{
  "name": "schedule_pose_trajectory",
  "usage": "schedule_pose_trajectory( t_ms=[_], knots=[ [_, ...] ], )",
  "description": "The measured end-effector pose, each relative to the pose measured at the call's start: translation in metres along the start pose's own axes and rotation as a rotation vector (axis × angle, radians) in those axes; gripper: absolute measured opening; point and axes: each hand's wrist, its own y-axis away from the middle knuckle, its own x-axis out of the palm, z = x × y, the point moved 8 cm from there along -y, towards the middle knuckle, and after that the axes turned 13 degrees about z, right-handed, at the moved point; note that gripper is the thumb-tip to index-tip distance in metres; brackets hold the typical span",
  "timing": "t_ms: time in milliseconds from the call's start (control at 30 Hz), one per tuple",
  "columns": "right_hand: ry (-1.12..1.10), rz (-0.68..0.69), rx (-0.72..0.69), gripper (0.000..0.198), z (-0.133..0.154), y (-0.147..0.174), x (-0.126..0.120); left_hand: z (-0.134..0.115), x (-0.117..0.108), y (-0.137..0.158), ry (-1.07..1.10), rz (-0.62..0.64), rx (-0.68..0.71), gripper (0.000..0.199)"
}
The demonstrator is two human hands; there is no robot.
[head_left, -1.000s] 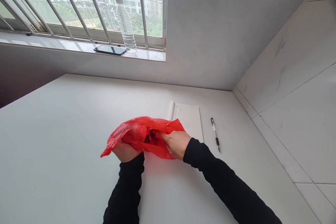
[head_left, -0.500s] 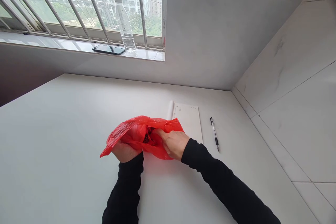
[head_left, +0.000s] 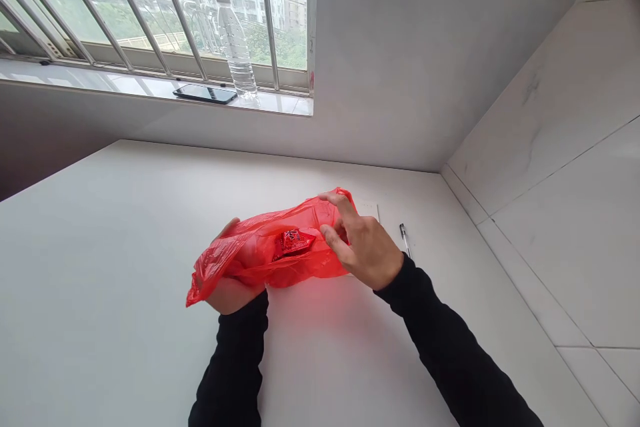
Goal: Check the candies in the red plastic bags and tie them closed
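A thin red plastic bag (head_left: 250, 230) is held above the table, its mouth facing me. Inside lies a shiny red packet (head_left: 295, 241) with dark printing. My left hand (head_left: 233, 293) cups the bag from below and the left, fingertips showing past its far edge; the red film covers most of that hand. At the bag's right end is my right hand (head_left: 367, 247), its thumb and index finger spread apart and touching or close to the film. Its other fingers are curled and partly hidden.
On the white table (head_left: 125, 247), a pen (head_left: 405, 240) lies right of the bag, partly behind my right wrist. A notepad (head_left: 371, 209) is mostly covered by the bag. A water bottle (head_left: 235, 47) and a phone (head_left: 205, 93) rest on the windowsill. Walls border the table.
My right hand has come out of the bag's mouth and moved right and up, its fingers now apart. The bag's right end has risen, and the red packet shows more clearly.
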Motion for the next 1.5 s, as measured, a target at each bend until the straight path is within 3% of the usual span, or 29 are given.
schedule_pose_trajectory(
  t_ms=[100, 267, 367, 567, 667, 833, 1000, 1067, 1167, 1233, 1333, 1433, 1500],
  knots=[
    [-0.054, -0.084, 0.023, 0.053, -0.004, -0.001, -0.009, 0.000, 0.000, 0.001, 0.013, -0.003, -0.009, 0.052],
    [0.012, -0.027, 0.096, 0.010, -0.019, -0.006, -0.004, -0.003, 0.006, 0.000, -0.082, 0.095, -0.003, 0.042],
    [-0.044, -0.100, 0.051, 0.008, -0.017, -0.004, -0.014, -0.006, 0.013, 0.000, -0.124, 0.199, -0.026, 0.044],
    [-0.090, -0.359, -0.113, 0.008, 0.010, 0.015, -0.047, -0.037, 0.026, 0.002, -0.164, 0.243, -0.019, 0.007],
    [0.002, -0.395, -0.073, 0.019, 0.010, 0.021, -0.053, -0.051, 0.040, 0.003, -0.158, 0.279, -0.061, 0.011],
    [0.084, -0.208, 0.081, 0.072, -0.026, 0.013, -0.044, -0.062, 0.056, 0.004, -0.047, 0.258, -0.172, 0.016],
    [-0.150, -0.075, 0.129, 0.092, -0.046, 0.002, -0.033, -0.069, 0.073, 0.010, -0.086, 0.327, -0.272, 0.024],
    [-0.264, -0.039, 0.078, 0.084, -0.036, -0.002, -0.029, -0.073, 0.073, 0.013, -0.126, 0.291, -0.308, 0.019],
    [-0.381, -0.054, -0.065, 0.037, -0.008, 0.001, -0.031, -0.079, 0.072, 0.016, -0.154, 0.288, -0.353, 0.014],
    [-0.442, -0.088, -0.160, 0.022, 0.008, 0.008, -0.037, -0.083, 0.072, 0.016, -0.145, 0.316, -0.379, 0.016],
    [-0.425, -0.184, -0.204, 0.027, 0.017, 0.015, -0.043, -0.092, 0.068, 0.016, -0.160, 0.277, -0.387, 0.026],
    [-0.314, -0.232, -0.103, 0.060, 0.006, 0.009, -0.035, -0.101, 0.066, 0.018, -0.232, 0.236, -0.390, 0.042],
    [-0.303, -0.218, -0.036, 0.067, -0.004, 0.002, -0.026, -0.103, 0.068, 0.022, -0.288, 0.251, -0.420, 0.045]
  ],
)
